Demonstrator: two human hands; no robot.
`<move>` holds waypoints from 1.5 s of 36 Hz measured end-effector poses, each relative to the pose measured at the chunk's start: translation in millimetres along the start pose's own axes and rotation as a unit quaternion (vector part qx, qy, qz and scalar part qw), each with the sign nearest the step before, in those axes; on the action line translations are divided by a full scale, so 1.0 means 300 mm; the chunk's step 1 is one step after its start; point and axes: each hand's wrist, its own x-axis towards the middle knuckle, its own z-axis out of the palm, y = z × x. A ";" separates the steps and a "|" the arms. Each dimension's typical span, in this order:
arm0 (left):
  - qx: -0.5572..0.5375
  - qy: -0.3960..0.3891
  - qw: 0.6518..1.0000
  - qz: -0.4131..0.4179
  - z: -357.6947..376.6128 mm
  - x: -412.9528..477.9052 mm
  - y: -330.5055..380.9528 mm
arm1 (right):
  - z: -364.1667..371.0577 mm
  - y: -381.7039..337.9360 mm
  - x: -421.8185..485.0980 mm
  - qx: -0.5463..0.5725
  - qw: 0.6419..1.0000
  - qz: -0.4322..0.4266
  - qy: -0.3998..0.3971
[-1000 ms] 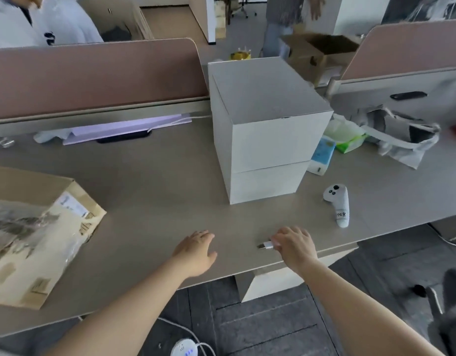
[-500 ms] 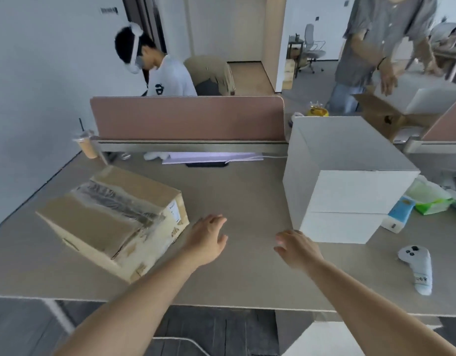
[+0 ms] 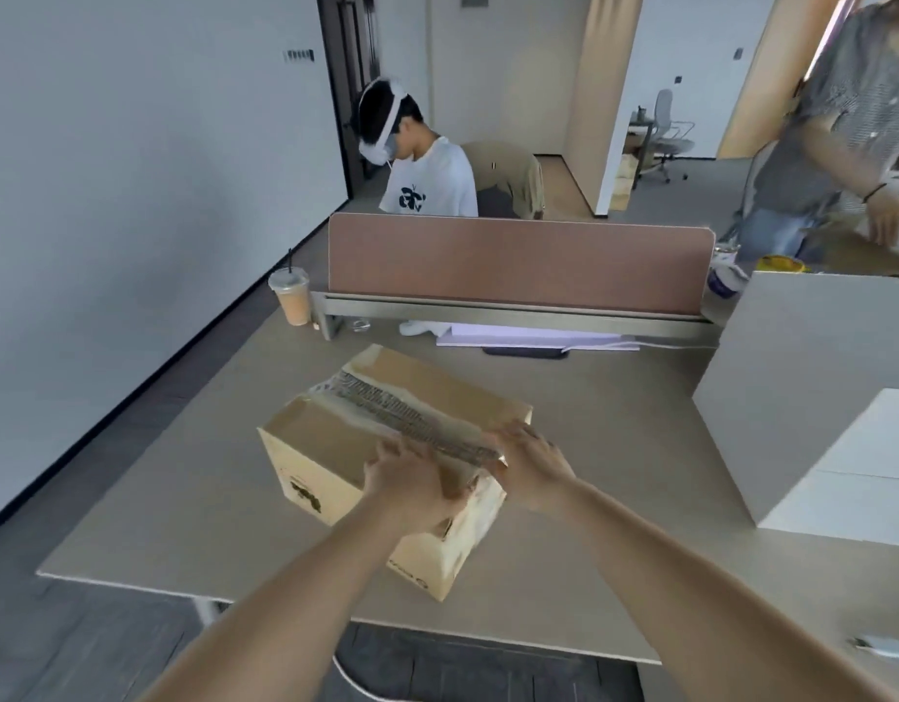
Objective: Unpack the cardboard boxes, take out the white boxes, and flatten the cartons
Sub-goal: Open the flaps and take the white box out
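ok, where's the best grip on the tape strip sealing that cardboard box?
Likely the near end of the tape strip, pinched from the person's side: it looks wrinkled and lifted atop the cardboard box, and the left hand and right hand rest there.

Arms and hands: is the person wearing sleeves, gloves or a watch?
No. The left arm and right arm are bare as far up as the picture shows, so no sleeves are in view. The left hand and right hand wear no gloves, and no watch, bracelet or ring shows.
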 end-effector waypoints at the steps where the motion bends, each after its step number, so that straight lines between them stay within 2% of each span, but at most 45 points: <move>1: 0.010 -0.002 1.000 0.022 -0.008 0.007 -0.003 | 0.012 -0.027 0.011 -0.015 1.000 -0.009 -0.007; 6: 0.038 -0.042 0.993 0.108 -0.077 -0.005 -0.051 | 0.033 -0.091 0.035 -0.081 0.996 -0.008 -0.039; 10: 0.066 -0.064 0.990 0.111 -0.055 0.022 -0.132 | 0.021 -0.128 0.056 -0.147 0.988 -0.039 -0.031; 14: 0.116 -0.003 0.986 0.121 -0.013 0.008 -0.206 | 0.022 -0.181 0.086 -0.183 0.980 -0.080 -0.016; 18: 0.161 0.064 0.977 0.127 0.035 -0.023 -0.216 | 0.052 -0.206 0.100 -0.157 0.985 -0.069 -0.029; 22: 0.143 0.057 0.985 0.078 0.027 -0.050 -0.142 | 0.075 -0.188 0.093 -0.098 0.989 -0.086 -0.063; 25: 0.156 0.057 0.983 0.077 0.015 -0.063 -0.099 | 0.086 -0.176 0.089 -0.120 0.985 -0.094 -0.083; 30: 0.108 0.084 0.990 0.040 0.005 -0.085 -0.102 | 0.066 -0.170 0.090 -0.156 0.975 -0.103 -0.122; 39: -0.014 0.109 0.993 -0.050 0.009 -0.150 -0.088 | 0.058 -0.138 0.084 -0.188 0.962 -0.153 -0.128; 54: -0.100 0.158 0.974 -0.130 0.017 -0.261 -0.076 | 0.069 -0.130 0.077 -0.193 0.956 -0.170 -0.141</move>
